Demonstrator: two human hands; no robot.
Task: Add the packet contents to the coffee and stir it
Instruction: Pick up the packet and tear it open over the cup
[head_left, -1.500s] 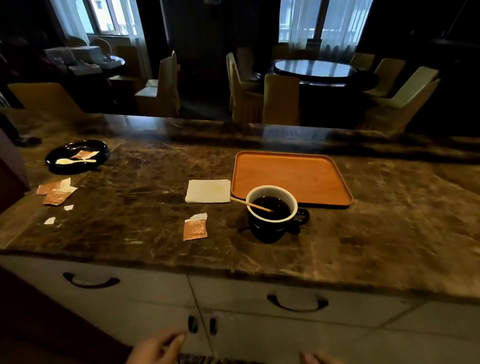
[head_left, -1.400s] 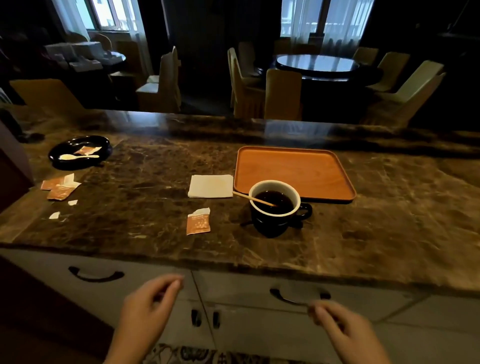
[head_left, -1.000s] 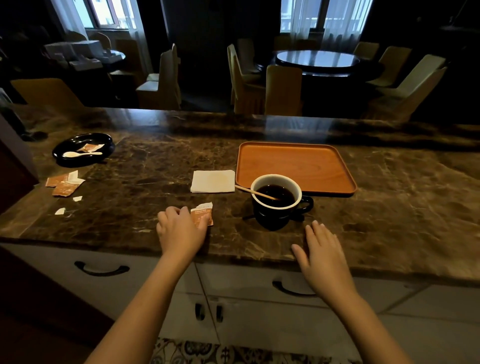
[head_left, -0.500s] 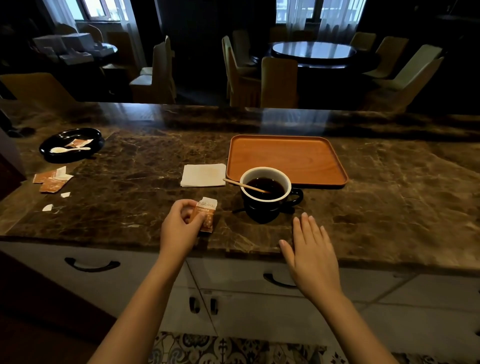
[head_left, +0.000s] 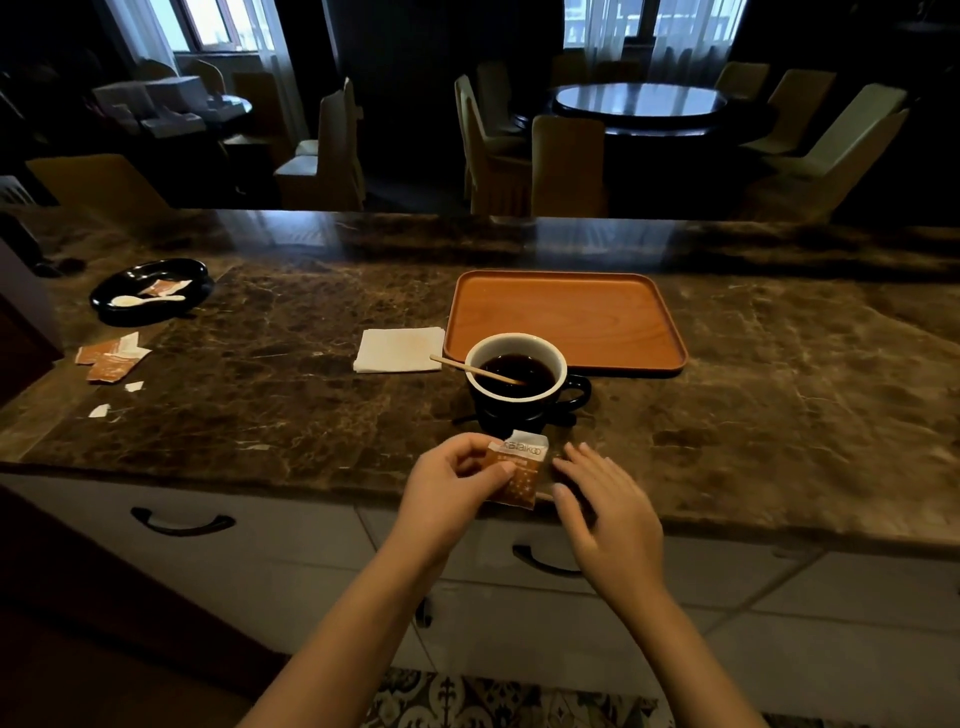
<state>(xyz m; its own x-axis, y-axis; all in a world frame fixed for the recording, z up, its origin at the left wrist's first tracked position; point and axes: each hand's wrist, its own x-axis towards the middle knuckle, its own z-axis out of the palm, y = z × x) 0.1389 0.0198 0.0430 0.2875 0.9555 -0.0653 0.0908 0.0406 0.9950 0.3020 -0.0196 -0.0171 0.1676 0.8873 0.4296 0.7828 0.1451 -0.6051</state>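
Observation:
A black cup with a white inside holds dark coffee and stands on the marble counter, its handle to the right. A thin wooden stir stick leans in the coffee, its end over the left rim. My left hand pinches a small orange and white packet just in front of the cup, near the counter's front edge. My right hand is beside the packet on the right, fingers spread, its fingertips close to the packet's right edge.
An orange tray lies behind the cup, a folded white napkin to its left. At the far left are a black dish with a white spoon, and torn packets with paper scraps. Drawers with handles are below.
My left hand lifted the packet off the counter and carried it right, to in front of the cup. My right hand moved left toward it.

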